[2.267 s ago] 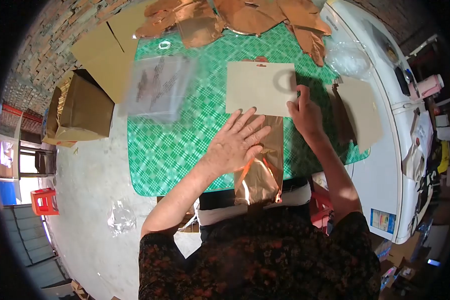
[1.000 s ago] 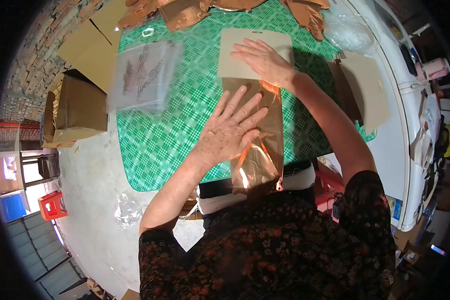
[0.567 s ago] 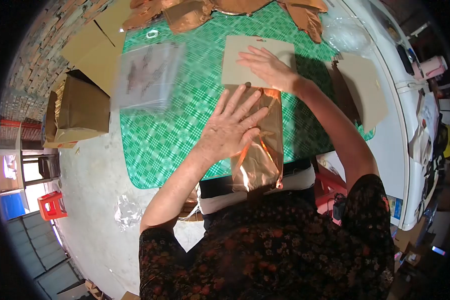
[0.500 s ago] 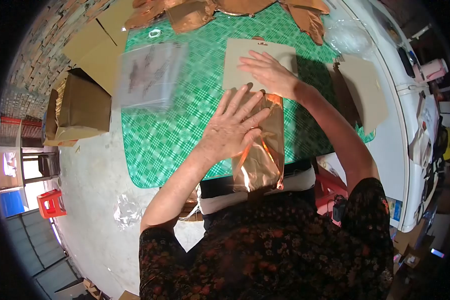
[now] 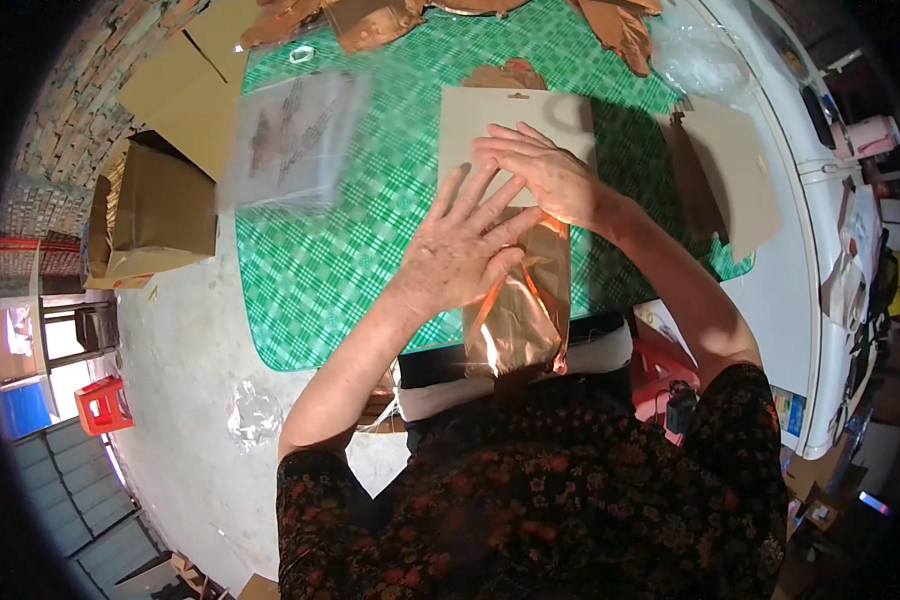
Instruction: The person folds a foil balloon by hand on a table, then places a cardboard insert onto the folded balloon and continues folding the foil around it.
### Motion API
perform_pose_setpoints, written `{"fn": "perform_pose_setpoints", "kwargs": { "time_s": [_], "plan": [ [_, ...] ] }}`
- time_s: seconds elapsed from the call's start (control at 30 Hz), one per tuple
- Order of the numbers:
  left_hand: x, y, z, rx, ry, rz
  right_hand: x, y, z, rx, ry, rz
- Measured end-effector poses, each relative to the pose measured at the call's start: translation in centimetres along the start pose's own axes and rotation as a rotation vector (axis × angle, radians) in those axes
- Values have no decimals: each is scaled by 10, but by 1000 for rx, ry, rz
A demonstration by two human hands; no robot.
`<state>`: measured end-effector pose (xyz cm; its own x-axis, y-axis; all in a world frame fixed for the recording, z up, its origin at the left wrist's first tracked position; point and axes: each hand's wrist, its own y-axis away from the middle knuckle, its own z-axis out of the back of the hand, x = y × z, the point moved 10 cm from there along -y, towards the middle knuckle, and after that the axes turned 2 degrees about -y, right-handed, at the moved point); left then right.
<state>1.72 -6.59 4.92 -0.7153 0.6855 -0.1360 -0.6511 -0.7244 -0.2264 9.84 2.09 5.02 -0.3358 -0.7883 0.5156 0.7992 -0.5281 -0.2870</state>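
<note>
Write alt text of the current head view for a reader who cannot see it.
A person's left hand and right hand lie over a beige card and coppery foil at a green plaid table, with clear plastic to the left.

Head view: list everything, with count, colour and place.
Card: one, beige, mid-table.
Foil piece: one, copper, near edge.
Table: one, green checked, centre.
Far foil: several, copper, far edge.
Bags: several, clear, table left.
Ring: one, white, far left.
Carton: one, brown, left floor.
Cardboard: uncounted, beige, right edge.
Plastic wraps: two, clear, far right and left floor.
Stool: one, red, left floor.
Appliance: one, white, right.
Brick wall: one, reddish, far left.
Clutter: uncounted, mixed, right, too small to tell.
Left hand: one, on foil piece.
Right hand: one, over card.
Shirt: one, black floral, bottom.
</note>
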Motion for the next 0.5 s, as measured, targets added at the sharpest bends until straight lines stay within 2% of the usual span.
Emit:
{"fn": "perform_pose_setpoints", "kwargs": {
  "time_s": [0.07, 0.17, 0.3, 0.4, 0.5],
  "plan": [
    [0, -1, 1, 0, 15, -4, 3, -1, 6, -51, -62, -63],
    [1, -1, 1, 4, 68, 5, 4, -8, 7, -19, 23, -153],
    [3, -2, 8, -29, 152, 56, 4, -7, 10, -58, 66, -136],
    [3, -2, 6, -13, 92, 53, 1, -6, 15, -57, -135, -210],
    [3, -3, 3, 9, 54, 47, 0, -1, 22, -118, -128, -163]
  ]
}}
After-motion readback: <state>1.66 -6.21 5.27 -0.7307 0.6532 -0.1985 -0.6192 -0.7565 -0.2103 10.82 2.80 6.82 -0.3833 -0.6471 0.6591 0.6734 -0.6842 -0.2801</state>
